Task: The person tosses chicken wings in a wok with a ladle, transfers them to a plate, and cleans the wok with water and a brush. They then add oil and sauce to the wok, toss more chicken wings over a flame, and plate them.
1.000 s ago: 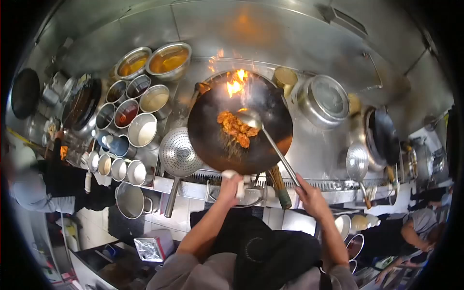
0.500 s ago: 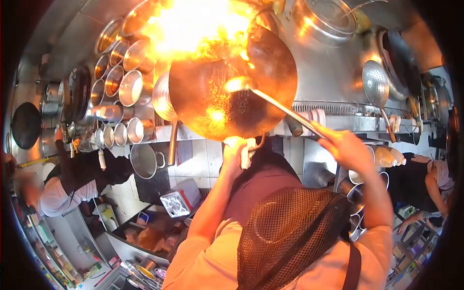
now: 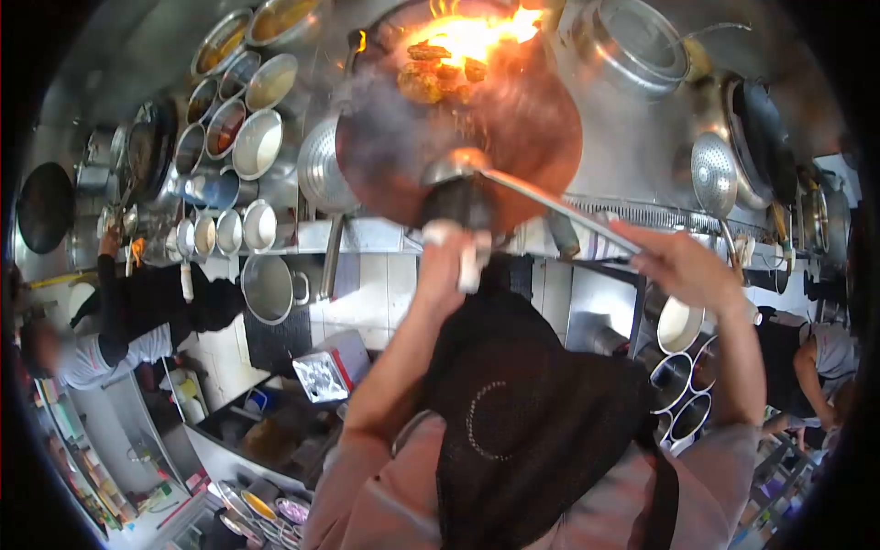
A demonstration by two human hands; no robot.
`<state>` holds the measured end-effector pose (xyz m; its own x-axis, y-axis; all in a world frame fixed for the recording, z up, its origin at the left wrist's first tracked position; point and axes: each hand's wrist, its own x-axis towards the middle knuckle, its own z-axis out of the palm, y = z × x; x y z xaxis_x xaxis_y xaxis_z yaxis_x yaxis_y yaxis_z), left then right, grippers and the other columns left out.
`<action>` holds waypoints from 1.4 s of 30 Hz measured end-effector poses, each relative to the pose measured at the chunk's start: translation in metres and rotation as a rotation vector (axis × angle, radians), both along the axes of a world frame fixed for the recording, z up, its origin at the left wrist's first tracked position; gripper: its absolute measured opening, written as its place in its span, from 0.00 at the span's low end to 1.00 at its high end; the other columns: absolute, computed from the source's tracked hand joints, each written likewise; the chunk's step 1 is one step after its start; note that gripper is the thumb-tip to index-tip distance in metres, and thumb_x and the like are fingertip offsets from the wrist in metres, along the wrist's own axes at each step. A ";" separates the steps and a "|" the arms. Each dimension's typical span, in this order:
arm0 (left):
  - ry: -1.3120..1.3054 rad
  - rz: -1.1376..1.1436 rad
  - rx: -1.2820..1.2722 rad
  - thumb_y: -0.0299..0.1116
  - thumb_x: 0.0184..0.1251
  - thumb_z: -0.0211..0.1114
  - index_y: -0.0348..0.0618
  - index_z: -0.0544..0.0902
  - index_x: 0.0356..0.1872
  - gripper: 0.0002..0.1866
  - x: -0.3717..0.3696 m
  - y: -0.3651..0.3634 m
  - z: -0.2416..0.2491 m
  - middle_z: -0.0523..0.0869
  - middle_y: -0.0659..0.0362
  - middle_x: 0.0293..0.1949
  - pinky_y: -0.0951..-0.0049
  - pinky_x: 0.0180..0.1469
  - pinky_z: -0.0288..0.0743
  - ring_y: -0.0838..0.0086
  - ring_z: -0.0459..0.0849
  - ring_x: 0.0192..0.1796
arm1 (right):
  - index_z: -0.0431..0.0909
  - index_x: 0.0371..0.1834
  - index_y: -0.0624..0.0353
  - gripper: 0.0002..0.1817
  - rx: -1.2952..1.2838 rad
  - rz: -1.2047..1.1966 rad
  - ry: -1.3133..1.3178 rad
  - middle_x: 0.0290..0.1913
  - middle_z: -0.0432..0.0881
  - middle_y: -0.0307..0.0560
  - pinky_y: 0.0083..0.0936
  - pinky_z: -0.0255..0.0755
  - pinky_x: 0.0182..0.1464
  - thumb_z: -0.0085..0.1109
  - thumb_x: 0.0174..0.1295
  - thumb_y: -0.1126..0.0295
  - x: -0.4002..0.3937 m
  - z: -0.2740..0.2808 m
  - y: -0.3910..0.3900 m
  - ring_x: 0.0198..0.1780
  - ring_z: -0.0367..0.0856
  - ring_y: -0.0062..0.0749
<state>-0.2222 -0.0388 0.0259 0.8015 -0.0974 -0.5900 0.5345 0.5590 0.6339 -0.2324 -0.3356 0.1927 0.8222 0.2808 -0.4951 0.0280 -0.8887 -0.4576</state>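
Observation:
My left hand (image 3: 444, 268) is closed around a white cloth (image 3: 470, 261) at the near edge of a large wok (image 3: 541, 137). My right hand (image 3: 683, 266) grips the long handle of a ladle (image 3: 559, 206), whose bowl lies over the wok's near half. Browned food pieces (image 3: 440, 73) show at the wok's far side, beside bright flames (image 3: 481, 35). Smoke hangs over the wok and blurs part of its inside.
Metal bowls (image 3: 258, 143) stand left of the wok, near a perforated strainer (image 3: 325, 170). Another strainer (image 3: 713, 172) and a large pot (image 3: 642, 41) are at right. One person (image 3: 137, 339) is at far left, another (image 3: 811, 367) at far right.
The flames have shrunk greatly, and smoke now shows over the wok. Browned pieces have come into view at the far side. My right hand has shifted slightly right with the ladle.

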 end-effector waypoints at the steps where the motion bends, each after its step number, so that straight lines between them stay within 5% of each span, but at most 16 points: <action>1: 0.037 -0.018 -0.017 0.27 0.65 0.58 0.39 0.74 0.42 0.07 0.017 0.002 0.008 0.84 0.51 0.35 0.72 0.27 0.77 0.70 0.82 0.28 | 0.68 0.72 0.40 0.29 0.019 0.002 0.085 0.35 0.83 0.61 0.43 0.74 0.45 0.59 0.66 0.69 0.005 0.010 -0.002 0.39 0.81 0.61; 4: -0.012 -0.055 -0.165 0.29 0.67 0.58 0.42 0.75 0.42 0.06 0.068 -0.007 -0.009 0.84 0.52 0.36 0.70 0.27 0.76 0.69 0.82 0.28 | 0.68 0.72 0.42 0.29 0.022 0.127 -0.277 0.35 0.83 0.63 0.45 0.74 0.44 0.59 0.66 0.69 0.026 -0.034 -0.003 0.38 0.81 0.63; 7: -0.063 -0.020 0.022 0.28 0.67 0.58 0.42 0.75 0.45 0.08 0.035 -0.014 -0.084 0.83 0.53 0.40 0.69 0.30 0.79 0.67 0.83 0.34 | 0.69 0.71 0.43 0.28 -0.133 0.007 -0.328 0.35 0.83 0.65 0.46 0.74 0.44 0.59 0.66 0.69 0.033 -0.085 0.019 0.37 0.80 0.64; 9: -0.058 -0.075 0.057 0.28 0.67 0.59 0.42 0.74 0.49 0.11 -0.006 0.005 -0.100 0.82 0.52 0.44 0.68 0.34 0.82 0.66 0.84 0.40 | 0.69 0.71 0.43 0.28 0.036 -0.094 -0.342 0.35 0.82 0.68 0.48 0.73 0.44 0.58 0.67 0.68 0.015 -0.093 0.018 0.37 0.80 0.65; 15: 0.059 -0.065 0.032 0.31 0.68 0.58 0.40 0.73 0.45 0.09 0.030 0.003 0.018 0.85 0.49 0.38 0.71 0.25 0.78 0.65 0.85 0.32 | 0.69 0.71 0.45 0.27 -0.032 0.098 -0.146 0.41 0.84 0.61 0.45 0.74 0.44 0.58 0.67 0.68 0.007 -0.002 -0.011 0.39 0.82 0.61; 19: -0.017 -0.083 0.047 0.29 0.68 0.57 0.42 0.73 0.45 0.07 0.066 -0.013 -0.047 0.82 0.53 0.35 0.68 0.28 0.80 0.65 0.85 0.34 | 0.68 0.72 0.45 0.27 -0.136 0.104 -0.369 0.33 0.81 0.66 0.49 0.72 0.41 0.56 0.69 0.66 0.051 -0.072 -0.011 0.36 0.81 0.60; 23: -0.097 -0.140 0.060 0.27 0.66 0.59 0.41 0.72 0.54 0.15 0.002 0.007 -0.097 0.82 0.53 0.47 0.66 0.40 0.85 0.65 0.85 0.45 | 0.67 0.72 0.49 0.27 0.146 -0.187 -0.301 0.37 0.83 0.67 0.46 0.76 0.44 0.56 0.70 0.66 0.011 -0.112 0.006 0.39 0.83 0.61; 25: -0.137 -0.075 0.028 0.26 0.65 0.59 0.42 0.72 0.53 0.15 -0.006 0.006 -0.072 0.82 0.51 0.48 0.66 0.40 0.85 0.64 0.85 0.46 | 0.67 0.72 0.51 0.27 0.346 -0.210 -0.509 0.44 0.84 0.67 0.43 0.77 0.49 0.56 0.69 0.69 -0.024 -0.131 0.016 0.44 0.84 0.63; 28: -0.016 -0.018 -0.090 0.29 0.66 0.61 0.38 0.76 0.48 0.12 0.021 0.009 -0.049 0.84 0.51 0.40 0.67 0.35 0.82 0.64 0.86 0.38 | 0.59 0.76 0.51 0.29 0.294 -0.342 -0.426 0.51 0.80 0.70 0.42 0.76 0.48 0.51 0.72 0.70 -0.041 -0.113 0.049 0.47 0.83 0.63; 34: 0.043 0.030 -0.175 0.31 0.67 0.61 0.37 0.77 0.38 0.08 0.053 0.011 0.002 0.84 0.53 0.33 0.71 0.25 0.76 0.65 0.83 0.28 | 0.59 0.75 0.56 0.28 0.182 -0.397 -0.581 0.45 0.82 0.70 0.50 0.75 0.42 0.49 0.73 0.66 -0.010 -0.116 0.092 0.42 0.82 0.66; 42: -0.118 0.016 -0.185 0.29 0.67 0.59 0.37 0.76 0.41 0.07 0.067 0.020 0.019 0.82 0.53 0.33 0.70 0.22 0.75 0.65 0.83 0.25 | 0.56 0.76 0.56 0.28 0.205 -0.455 -0.671 0.43 0.82 0.71 0.52 0.74 0.41 0.47 0.74 0.66 0.018 -0.088 0.125 0.40 0.82 0.68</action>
<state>-0.1553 -0.0185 0.0446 0.8662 -0.1815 -0.4656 0.4527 0.6794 0.5775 -0.2139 -0.2101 0.1051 0.9792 -0.1184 0.1648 0.0108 -0.7805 -0.6251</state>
